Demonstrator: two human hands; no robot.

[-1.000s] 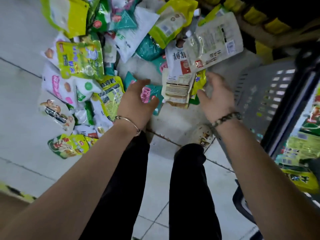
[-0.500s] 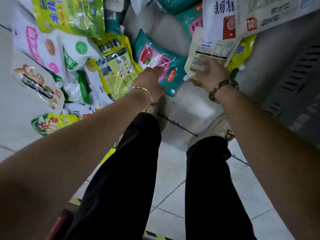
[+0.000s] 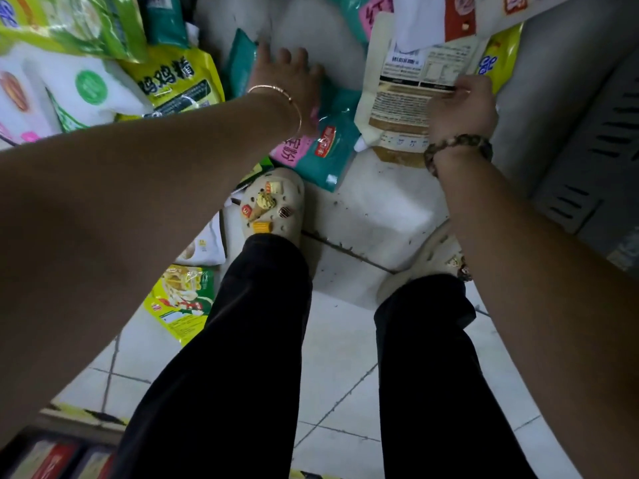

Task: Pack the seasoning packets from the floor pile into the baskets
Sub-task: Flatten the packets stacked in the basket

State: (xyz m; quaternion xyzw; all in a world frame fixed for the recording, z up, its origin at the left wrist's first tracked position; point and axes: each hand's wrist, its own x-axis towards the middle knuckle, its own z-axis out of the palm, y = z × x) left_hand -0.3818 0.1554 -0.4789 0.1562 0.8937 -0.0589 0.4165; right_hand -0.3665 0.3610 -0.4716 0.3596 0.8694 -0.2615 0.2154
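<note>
We note teal packet half hidden under left hand; cream pouch top buried; grey basket cut off rightward.

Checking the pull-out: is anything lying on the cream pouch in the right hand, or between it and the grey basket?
A red-labelled white packet overlaps the top edge of the cream pouch. A yellow packet lies at its right corner, toward the grey basket. The right hand grips it.
</note>
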